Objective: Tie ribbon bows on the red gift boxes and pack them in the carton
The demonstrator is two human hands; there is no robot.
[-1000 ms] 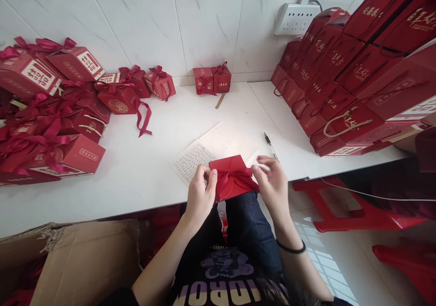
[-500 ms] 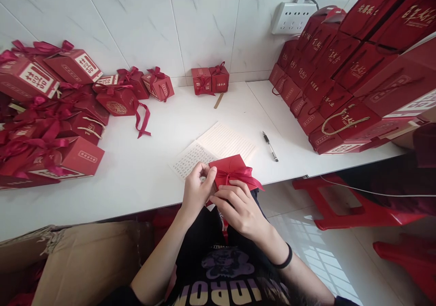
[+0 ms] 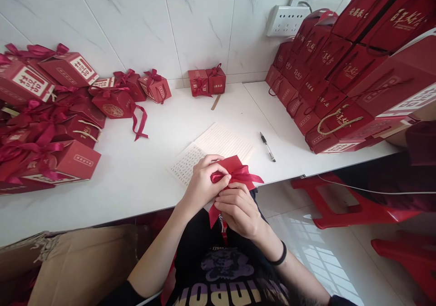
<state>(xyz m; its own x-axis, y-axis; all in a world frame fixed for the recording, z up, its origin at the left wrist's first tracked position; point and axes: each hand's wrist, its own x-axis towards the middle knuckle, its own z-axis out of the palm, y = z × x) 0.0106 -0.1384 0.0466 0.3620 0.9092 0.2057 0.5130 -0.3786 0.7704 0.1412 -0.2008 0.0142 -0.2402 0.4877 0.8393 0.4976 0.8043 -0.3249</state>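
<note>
A small red box (image 3: 231, 163) is between my hands at the table's front edge, over the lower part of an open notebook (image 3: 225, 140). Dark pink ribbon (image 3: 250, 175) lies in a bow across its top, with one tail out to the right and another hanging below. My left hand (image 3: 208, 181) pinches the ribbon near the knot between thumb and forefinger. Fingers of my right hand (image 3: 238, 208) are curled at the ribbon just below the knot, and their tips are partly hidden.
Beribboned red boxes (image 3: 76, 158) are heaped at the left, and red boxes (image 3: 316, 83) are stacked at the right. A pen (image 3: 267, 147) lies right of the notebook. Below the table are a cardboard box (image 3: 88, 260) and a red stool (image 3: 327, 206). A person's sleeve shows at the far right.
My left hand has moved right, from the box's left side to the ribbon near the knot. A ribbon tail now hangs below the box. The view has shifted slightly.
</note>
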